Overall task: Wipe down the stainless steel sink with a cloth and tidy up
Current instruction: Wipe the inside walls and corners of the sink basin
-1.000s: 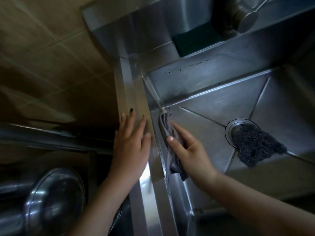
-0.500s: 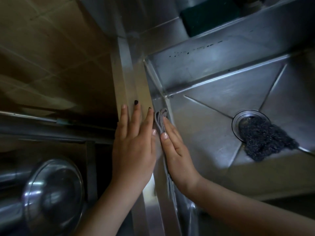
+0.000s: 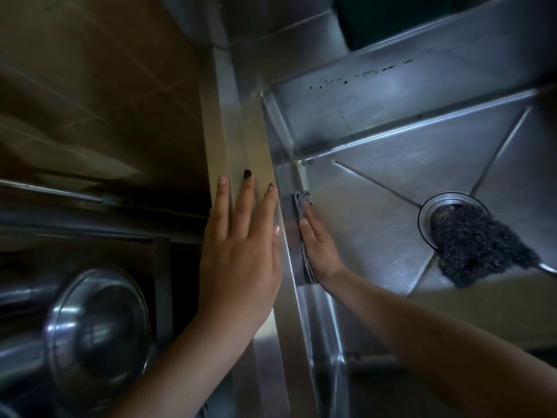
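Two hands work at the left edge of the sink (image 3: 376, 116). Nearest, low on the left, a domed steel lid (image 3: 99, 330) sits outside the basin. Beyond it the left hand (image 3: 241, 251) lies flat on the rim (image 3: 256, 140), fingers straight and spread, holding nothing. Just right of it, inside the basin, the right hand (image 3: 319, 245) presses a grey cloth (image 3: 301, 200) against the left inner wall with straight fingers, so the cloth is pinned, not gripped. Its folds show past the fingertips and below the heel of the hand. It looks soft, light and limp, likely to bunch or slide on slick steel, so a broad flat palm over its middle suits it. Farther right a dark scourer (image 3: 476, 245) lies over the drain (image 3: 428, 212). Dark specks dot the far wall, and a green sponge (image 3: 391, 19) sits on the far ledge.
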`<state>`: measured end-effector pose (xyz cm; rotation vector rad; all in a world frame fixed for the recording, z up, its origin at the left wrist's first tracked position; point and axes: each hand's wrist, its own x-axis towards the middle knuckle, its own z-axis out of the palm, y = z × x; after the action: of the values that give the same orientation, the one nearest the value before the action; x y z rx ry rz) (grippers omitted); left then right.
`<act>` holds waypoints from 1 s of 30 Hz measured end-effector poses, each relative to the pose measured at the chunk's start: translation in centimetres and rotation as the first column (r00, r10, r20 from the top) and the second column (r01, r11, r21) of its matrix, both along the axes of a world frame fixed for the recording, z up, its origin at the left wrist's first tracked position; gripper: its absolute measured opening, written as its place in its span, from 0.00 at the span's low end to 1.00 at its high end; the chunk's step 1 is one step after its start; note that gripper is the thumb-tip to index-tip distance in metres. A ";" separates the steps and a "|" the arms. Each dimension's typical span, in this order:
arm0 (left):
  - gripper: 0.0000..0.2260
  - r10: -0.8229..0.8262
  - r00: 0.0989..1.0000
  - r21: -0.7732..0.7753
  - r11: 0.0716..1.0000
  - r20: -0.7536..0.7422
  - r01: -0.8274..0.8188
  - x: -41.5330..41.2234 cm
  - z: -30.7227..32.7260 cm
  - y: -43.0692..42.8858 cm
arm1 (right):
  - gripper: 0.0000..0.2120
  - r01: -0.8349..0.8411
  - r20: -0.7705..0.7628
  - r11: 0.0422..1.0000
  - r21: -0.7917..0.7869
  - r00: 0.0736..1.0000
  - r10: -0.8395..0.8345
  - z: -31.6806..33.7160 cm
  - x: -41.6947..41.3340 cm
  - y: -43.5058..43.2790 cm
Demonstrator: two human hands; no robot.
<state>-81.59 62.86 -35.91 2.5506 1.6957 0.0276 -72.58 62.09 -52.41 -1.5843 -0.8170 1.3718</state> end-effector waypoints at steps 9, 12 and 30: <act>0.22 0.007 1.000 0.013 1.000 0.019 -0.007 -0.1 -0.2 0.0 | 0.19 0.071 -0.028 0.992 -0.104 0.997 -0.074 -0.5 -0.4 -1.5; 0.22 0.009 1.000 0.019 1.000 0.027 -0.010 -0.1 -0.2 0.0 | 0.19 0.150 -0.113 0.971 -0.184 0.979 -0.172 1.1 -1.0 -2.9; 0.23 0.022 1.000 0.033 0.999 0.018 -0.022 0.0 -0.5 -0.2 | 0.20 0.030 -0.175 0.988 0.152 0.985 -0.003 9.4 -0.2 -0.8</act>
<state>-81.62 62.67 -36.39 2.5473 1.7318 0.0801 -72.83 61.26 -43.00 -1.3299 -0.7816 1.3793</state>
